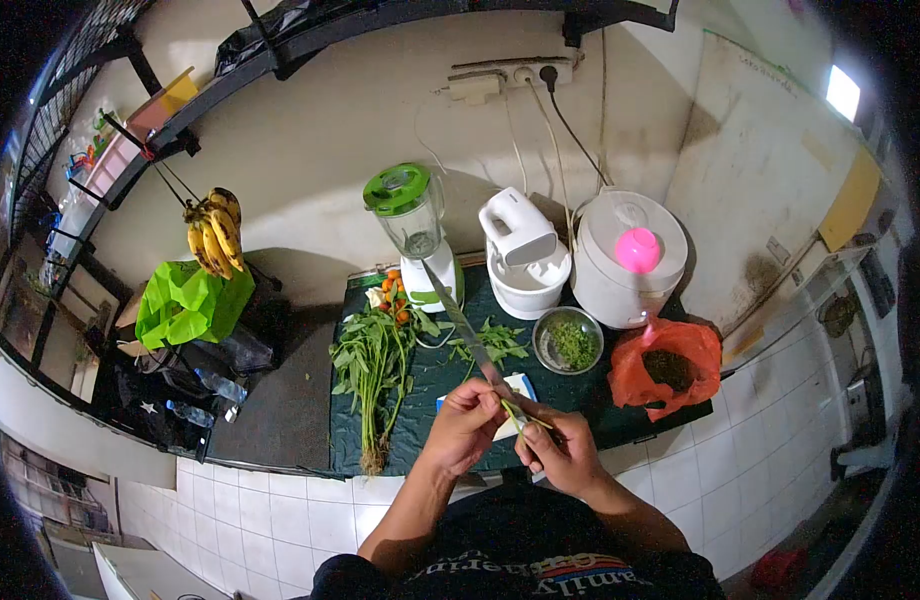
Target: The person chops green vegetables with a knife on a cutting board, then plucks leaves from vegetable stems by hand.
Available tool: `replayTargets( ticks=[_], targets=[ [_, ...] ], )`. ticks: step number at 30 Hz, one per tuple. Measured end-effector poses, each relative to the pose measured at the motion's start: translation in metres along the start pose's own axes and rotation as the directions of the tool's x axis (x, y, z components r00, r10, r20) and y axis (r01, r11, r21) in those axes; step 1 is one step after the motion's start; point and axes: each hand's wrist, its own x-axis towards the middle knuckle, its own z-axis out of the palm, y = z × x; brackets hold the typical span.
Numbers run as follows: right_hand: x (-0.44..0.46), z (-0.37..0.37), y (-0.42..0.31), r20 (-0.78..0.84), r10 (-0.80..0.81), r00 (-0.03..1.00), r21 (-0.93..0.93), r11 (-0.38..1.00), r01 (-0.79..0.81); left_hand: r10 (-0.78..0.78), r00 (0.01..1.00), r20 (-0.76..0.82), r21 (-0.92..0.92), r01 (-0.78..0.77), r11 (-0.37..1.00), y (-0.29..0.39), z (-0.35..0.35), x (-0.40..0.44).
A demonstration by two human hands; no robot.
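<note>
1. Black shirt [520,545] is closest to me, and both bare hands reach out ahead of it toward 12 o'clock, which I take as straight ahead of the person
2. Between the hands is a thin green stem [515,416], its long axis slanting roughly from 11 to 5 o'clock, starting at the left fingertips and running down toward the right thumb; both hands are about equally near it
3. Left hand [463,428] is pinched closed, fingertips and thumb together on the stem's upper end
4. Right hand [563,450] looks curled closed around the knife [462,326], whose handle is mostly hidden; the blade points to 11 o'clock, close beside the stem, though I can't tell whether its edge touches
5. Under the hands is the board [522,388], with loose leaves [495,343] just before 12, the bunch [373,360] at 10, the bowl [570,341] at 1 and the bag [635,365] at 2
</note>
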Motion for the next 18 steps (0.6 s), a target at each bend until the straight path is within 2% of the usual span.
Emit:
replayTargets(
  ticks=[4, 7, 13, 14, 18],
  targets=[
    [-0.004, 0.002, 0.004, 0.024, 0.013, 1.000, 0.037, 0.999, -0.014, -0.043, 0.999, -0.018, -0.027, 0.042, 0.999, -0.002, -0.005, -0.006],
    [-0.007, 0.005, 0.007, 0.017, 0.044, 0.999, 0.074, 0.996, -0.045, -0.077, 0.997, -0.018, 0.029, 0.077, 0.997, -0.004, -0.010, -0.011],
    [-0.005, 0.009, 0.007, 0.033, 0.075, 0.997, 0.071, 0.994, -0.077, -0.068, 0.998, 0.005, 0.015, 0.068, 0.998, 0.001, -0.016, -0.017],
    [-0.005, 0.009, 0.006, 0.053, 0.077, 0.996, 0.020, 0.997, -0.078, -0.066, 0.998, 0.019, 0.013, 0.066, 0.998, 0.001, -0.018, -0.017],
    [-0.004, 0.012, 0.012, 0.013, 0.120, 0.993, 0.098, 0.988, -0.121, -0.018, 0.996, -0.091, 0.045, 0.022, 0.999, 0.001, -0.031, -0.013]
  ],
)
